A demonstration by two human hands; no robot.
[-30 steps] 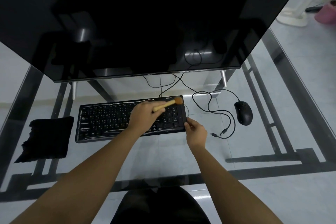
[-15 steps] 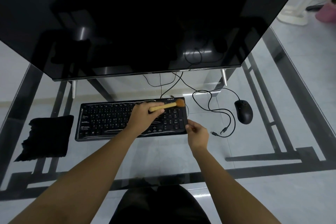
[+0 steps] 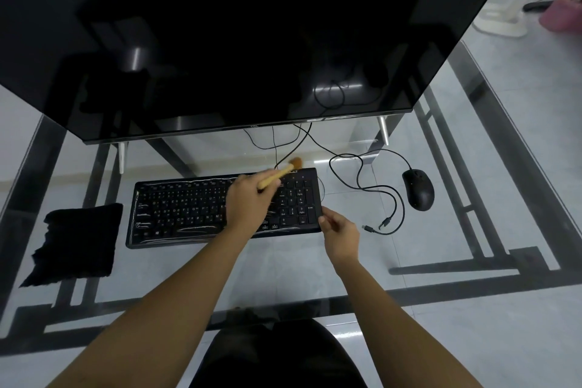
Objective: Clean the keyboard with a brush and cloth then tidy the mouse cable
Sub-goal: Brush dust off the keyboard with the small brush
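Observation:
A black keyboard [image 3: 189,211] lies on the glass table under the monitor. My left hand [image 3: 248,201] hovers over its right half, gripping a small wooden brush [image 3: 280,175] whose bristles point past the keyboard's far right edge. My right hand [image 3: 340,236] pinches the keyboard's near right corner. A black mouse [image 3: 418,189] sits to the right, its cable [image 3: 365,179] lying in loose loops with a plug end near my right hand. A black cloth [image 3: 75,242] lies flat to the left of the keyboard.
A large dark monitor [image 3: 236,41] on thin legs overhangs the back of the glass table [image 3: 283,268]. Thin cables run from under it toward the keyboard. My dark-clothed lap shows at the bottom edge. White and pink objects stand on the floor at far right.
My left hand has swept the brush away from me, so its bristles went from over the number pad to beyond the keyboard's far edge. The right hand stays at the corner.

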